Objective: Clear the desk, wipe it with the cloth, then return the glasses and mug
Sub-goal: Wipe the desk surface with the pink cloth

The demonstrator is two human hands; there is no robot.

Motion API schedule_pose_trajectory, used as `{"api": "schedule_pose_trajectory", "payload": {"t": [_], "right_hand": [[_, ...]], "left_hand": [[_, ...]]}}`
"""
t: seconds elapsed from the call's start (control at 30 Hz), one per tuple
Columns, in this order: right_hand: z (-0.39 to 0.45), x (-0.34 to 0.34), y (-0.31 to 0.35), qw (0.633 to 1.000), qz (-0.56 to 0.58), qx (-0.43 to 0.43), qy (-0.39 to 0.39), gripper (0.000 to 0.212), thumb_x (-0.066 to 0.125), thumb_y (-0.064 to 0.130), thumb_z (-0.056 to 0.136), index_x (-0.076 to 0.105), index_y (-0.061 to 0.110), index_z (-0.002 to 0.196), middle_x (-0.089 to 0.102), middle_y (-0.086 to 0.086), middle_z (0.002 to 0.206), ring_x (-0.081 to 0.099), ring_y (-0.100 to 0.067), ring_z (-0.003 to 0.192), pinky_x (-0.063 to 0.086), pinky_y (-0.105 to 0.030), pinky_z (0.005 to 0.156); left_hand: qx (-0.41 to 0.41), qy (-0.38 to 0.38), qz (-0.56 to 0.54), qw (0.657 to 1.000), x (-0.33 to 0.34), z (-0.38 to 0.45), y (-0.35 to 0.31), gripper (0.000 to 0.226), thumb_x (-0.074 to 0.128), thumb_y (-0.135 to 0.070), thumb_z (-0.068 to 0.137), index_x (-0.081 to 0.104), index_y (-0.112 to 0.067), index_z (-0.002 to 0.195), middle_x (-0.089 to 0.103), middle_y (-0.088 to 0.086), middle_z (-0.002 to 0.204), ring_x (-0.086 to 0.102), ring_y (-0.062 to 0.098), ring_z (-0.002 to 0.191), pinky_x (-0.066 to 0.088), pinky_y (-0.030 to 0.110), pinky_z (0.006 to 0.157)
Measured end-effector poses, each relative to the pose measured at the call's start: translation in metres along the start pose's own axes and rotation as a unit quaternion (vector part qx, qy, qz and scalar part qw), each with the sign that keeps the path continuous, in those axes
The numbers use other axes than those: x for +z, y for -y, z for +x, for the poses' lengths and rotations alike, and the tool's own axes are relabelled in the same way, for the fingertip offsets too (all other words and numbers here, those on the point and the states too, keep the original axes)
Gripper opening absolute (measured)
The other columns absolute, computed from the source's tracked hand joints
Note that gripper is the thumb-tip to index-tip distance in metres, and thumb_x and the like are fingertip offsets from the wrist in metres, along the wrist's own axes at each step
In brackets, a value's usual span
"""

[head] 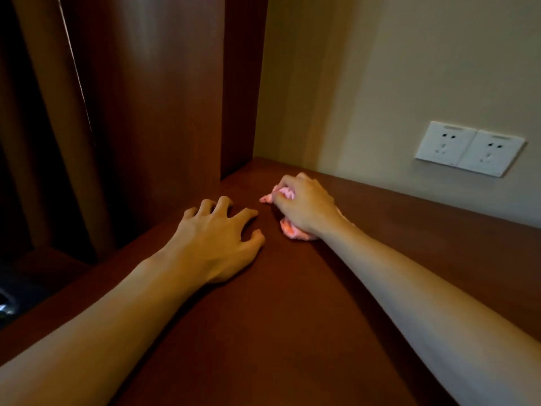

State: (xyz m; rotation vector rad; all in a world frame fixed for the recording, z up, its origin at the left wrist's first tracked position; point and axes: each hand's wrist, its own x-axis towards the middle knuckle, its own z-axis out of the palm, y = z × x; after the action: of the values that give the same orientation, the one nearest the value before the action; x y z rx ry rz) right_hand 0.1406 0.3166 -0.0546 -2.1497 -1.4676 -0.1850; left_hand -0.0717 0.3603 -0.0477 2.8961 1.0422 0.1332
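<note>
A: Which step is in hand?

B: The wiping, I judge. The right hand has its fingers curled round a crumpled pink cloth and presses it on the dark reddish-brown wooden table, near the far corner where the cream wall meets a tall brown wooden panel.

A: And the other hand?

B: The left hand holds nothing. Its fingers are spread and bent, the tips touching the table just beside the cloth, close to the panel's foot. It looks like a brace.

A: Where are the glasses and mug?

B: Not in view. The part of the table shown carries only the hands and the cloth, so the clearing seems done.

A: What does the next move call for?

B: Probably a sweep of the cloth from the corner back along the table toward the near edge, with steady downward pressure, and the left hand lifted out of the path. A white double wall socket sits above the table's back edge, so a damp cloth should stay low.
</note>
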Motion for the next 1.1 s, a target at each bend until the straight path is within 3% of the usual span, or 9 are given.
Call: {"api": "schedule_pose_trajectory", "payload": {"t": [0.23, 0.4, 0.57, 0.7, 0.8, 0.87, 0.93, 1.0, 1.1], "right_hand": [[0.076, 0.027, -0.009, 0.999, -0.021, 0.029, -0.001, 0.016, 0.058, 0.044, 0.098, 0.062, 0.029, 0.100, 0.050, 0.007, 0.105, 0.055, -0.022, 0.106, 0.039, -0.034, 0.075], [0.061, 0.017, -0.011, 0.981, 0.149, -0.073, 0.100, 0.014, 0.070, 0.040, 0.092, 0.068, 0.026, 0.089, 0.058, 0.003, 0.100, 0.058, -0.018, 0.093, 0.046, -0.042, 0.077], [0.084, 0.031, 0.000, 0.999, -0.020, 0.019, 0.026, 0.021, 0.058, 0.041, 0.098, 0.064, 0.027, 0.113, 0.055, 0.003, 0.117, 0.053, -0.025, 0.115, 0.043, -0.038, 0.082], [0.077, 0.030, -0.003, 0.989, 0.108, -0.053, 0.085, 0.013, 0.065, 0.044, 0.095, 0.065, 0.032, 0.097, 0.057, 0.006, 0.105, 0.056, -0.016, 0.101, 0.050, -0.043, 0.082], [0.090, 0.038, 0.007, 0.999, 0.003, 0.034, 0.031, 0.023, 0.057, 0.035, 0.097, 0.063, 0.026, 0.117, 0.056, -0.002, 0.125, 0.051, -0.028, 0.119, 0.047, -0.048, 0.096], [0.100, 0.044, 0.016, 0.998, -0.036, 0.032, 0.036, 0.027, 0.056, 0.034, 0.097, 0.062, 0.024, 0.122, 0.054, -0.003, 0.129, 0.048, -0.030, 0.123, 0.046, -0.046, 0.094], [0.104, 0.047, 0.017, 0.996, 0.046, -0.036, 0.067, 0.017, 0.061, 0.040, 0.096, 0.065, 0.029, 0.107, 0.057, 0.004, 0.114, 0.054, -0.023, 0.112, 0.047, -0.043, 0.086], [0.108, 0.050, 0.012, 0.989, 0.109, -0.046, 0.086, 0.014, 0.063, 0.042, 0.095, 0.067, 0.031, 0.102, 0.058, 0.006, 0.109, 0.057, -0.020, 0.107, 0.050, -0.047, 0.089], [0.125, 0.059, 0.016, 0.998, -0.004, 0.034, 0.046, 0.038, 0.055, 0.037, 0.100, 0.058, 0.026, 0.136, 0.052, -0.004, 0.140, 0.046, -0.032, 0.133, 0.044, -0.049, 0.106]], "left_hand": [[-0.005, 0.011, -0.003, 1.000, 0.001, 0.005, 0.001, 0.063, 0.016, -0.073, 0.095, 0.011, -0.053, 0.154, 0.014, -0.002, 0.164, 0.017, 0.026, 0.150, 0.021, 0.048, 0.119], [-0.008, -0.001, 0.002, 1.000, 0.004, 0.004, -0.003, 0.062, 0.016, -0.071, 0.096, 0.011, -0.052, 0.154, 0.014, -0.002, 0.163, 0.016, 0.025, 0.149, 0.018, 0.047, 0.120], [-0.011, -0.002, -0.005, 1.000, 0.002, 0.002, -0.006, 0.061, 0.015, -0.069, 0.097, 0.009, -0.051, 0.155, 0.011, -0.003, 0.164, 0.013, 0.024, 0.151, 0.014, 0.046, 0.122], [-0.010, 0.000, 0.002, 1.000, 0.002, 0.002, -0.008, 0.061, 0.014, -0.069, 0.097, 0.009, -0.051, 0.155, 0.011, -0.003, 0.164, 0.014, 0.024, 0.150, 0.014, 0.046, 0.123], [-0.012, 0.006, -0.002, 1.000, 0.003, 0.004, -0.007, 0.061, 0.014, -0.068, 0.097, 0.008, -0.051, 0.155, 0.009, -0.002, 0.165, 0.012, 0.024, 0.151, 0.013, 0.047, 0.124], [-0.013, -0.005, -0.002, 1.000, 0.002, 0.004, -0.007, 0.061, 0.014, -0.068, 0.097, 0.008, -0.050, 0.155, 0.009, -0.003, 0.165, 0.011, 0.024, 0.152, 0.013, 0.047, 0.124], [-0.012, -0.017, -0.004, 1.000, 0.004, 0.002, -0.006, 0.061, 0.014, -0.068, 0.097, 0.010, -0.050, 0.155, 0.011, -0.004, 0.164, 0.011, 0.023, 0.151, 0.013, 0.047, 0.124], [-0.004, -0.032, -0.002, 0.999, 0.006, 0.002, -0.005, 0.061, 0.014, -0.067, 0.097, 0.010, -0.050, 0.155, 0.012, -0.004, 0.164, 0.011, 0.022, 0.151, 0.012, 0.047, 0.124], [-0.007, -0.043, -0.006, 0.999, 0.009, 0.002, -0.005, 0.061, 0.011, -0.067, 0.096, 0.008, -0.049, 0.155, 0.010, -0.006, 0.164, 0.008, 0.020, 0.151, 0.010, 0.046, 0.124]]}}
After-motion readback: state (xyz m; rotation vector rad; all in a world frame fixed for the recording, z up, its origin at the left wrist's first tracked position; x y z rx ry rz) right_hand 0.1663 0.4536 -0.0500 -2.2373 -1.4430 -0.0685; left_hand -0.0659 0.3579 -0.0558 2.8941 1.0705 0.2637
